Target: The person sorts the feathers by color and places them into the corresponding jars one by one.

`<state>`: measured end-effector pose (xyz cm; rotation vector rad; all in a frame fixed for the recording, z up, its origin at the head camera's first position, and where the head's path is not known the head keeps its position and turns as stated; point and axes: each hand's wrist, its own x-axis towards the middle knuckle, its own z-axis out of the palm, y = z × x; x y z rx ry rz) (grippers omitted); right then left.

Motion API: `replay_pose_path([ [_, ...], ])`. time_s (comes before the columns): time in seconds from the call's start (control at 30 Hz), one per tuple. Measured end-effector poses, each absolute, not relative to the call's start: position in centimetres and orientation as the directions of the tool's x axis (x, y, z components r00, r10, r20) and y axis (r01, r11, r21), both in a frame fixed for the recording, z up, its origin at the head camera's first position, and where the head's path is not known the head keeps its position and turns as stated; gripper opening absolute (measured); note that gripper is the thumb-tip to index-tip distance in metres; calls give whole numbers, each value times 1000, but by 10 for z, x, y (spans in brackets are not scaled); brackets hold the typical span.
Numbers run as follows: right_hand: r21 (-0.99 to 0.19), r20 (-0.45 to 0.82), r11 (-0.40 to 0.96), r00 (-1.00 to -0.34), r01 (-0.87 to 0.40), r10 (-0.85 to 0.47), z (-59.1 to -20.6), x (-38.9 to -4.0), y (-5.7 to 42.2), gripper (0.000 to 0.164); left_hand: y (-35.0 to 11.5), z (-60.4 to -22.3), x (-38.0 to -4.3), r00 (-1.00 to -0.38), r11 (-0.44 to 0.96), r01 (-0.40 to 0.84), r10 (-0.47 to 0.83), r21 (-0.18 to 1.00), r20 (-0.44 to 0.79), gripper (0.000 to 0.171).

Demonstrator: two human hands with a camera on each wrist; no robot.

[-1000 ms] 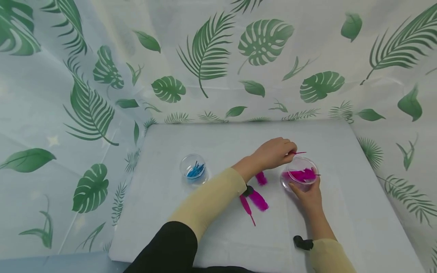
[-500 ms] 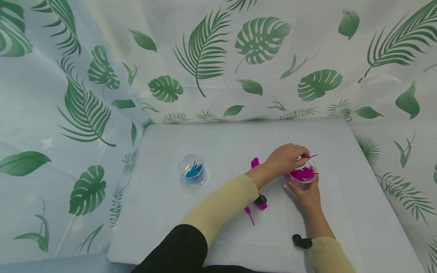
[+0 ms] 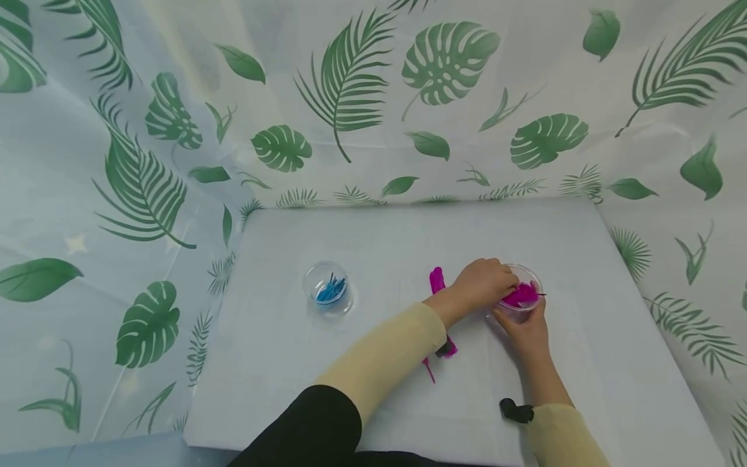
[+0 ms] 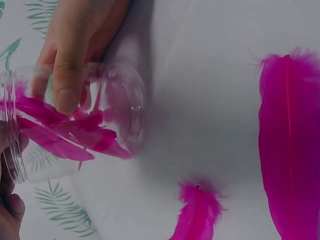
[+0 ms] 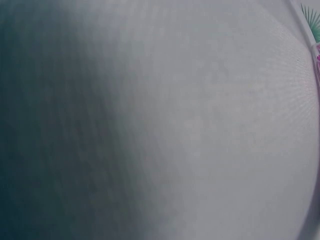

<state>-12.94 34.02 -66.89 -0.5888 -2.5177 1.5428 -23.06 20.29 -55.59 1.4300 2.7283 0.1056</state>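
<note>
My right hand grips the side of a clear plastic jar, tilted with several magenta feathers inside. The right thumb lies along the jar wall in the left wrist view. My left hand is at the jar's mouth, fingers bent over the rim, seemingly pinching a magenta feather; its fingertips are partly hidden. On the table lie a wide magenta feather and a smaller fluffy one. The left arm crosses above loose feathers. The right wrist view is mostly blurred white surface.
A second clear jar with blue sticks or quills stands on the left of the white table. Leaf-printed sheeting rises behind and beside the table. A black wrist camera sits on the right forearm.
My left hand has carried a feather rightward over the jar, then lowered to its mouth. The projecting quill no longer shows. The right hand keeps its hold on the jar.
</note>
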Motion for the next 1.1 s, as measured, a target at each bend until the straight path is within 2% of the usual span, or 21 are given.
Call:
replay_pose_path([
  [0.2,-877,-99,401,-915,266,390,-668,-129,337,113,202,-557,-231,-573,576,815,817,59,-57,24],
  [0.37,-879,-90,402,-916,258,392,-668,-130,335,112,196,-555,-232,-563,566,821,825,78,-54,28],
  [0.6,-888,-76,395,-922,236,380,-665,-132,335,112,164,-545,-238,-533,520,843,843,141,78,31],
  [0.83,-877,-105,394,-910,274,400,-665,-134,337,112,116,-547,-242,-554,535,832,815,147,168,31],
  [1.0,-862,-157,394,-908,318,389,-662,-131,337,113,88,-568,-246,-603,594,793,797,135,35,33],
  [1.1,-864,-164,389,-909,320,382,-662,-129,336,113,78,-587,-246,-588,593,802,805,65,-83,36],
])
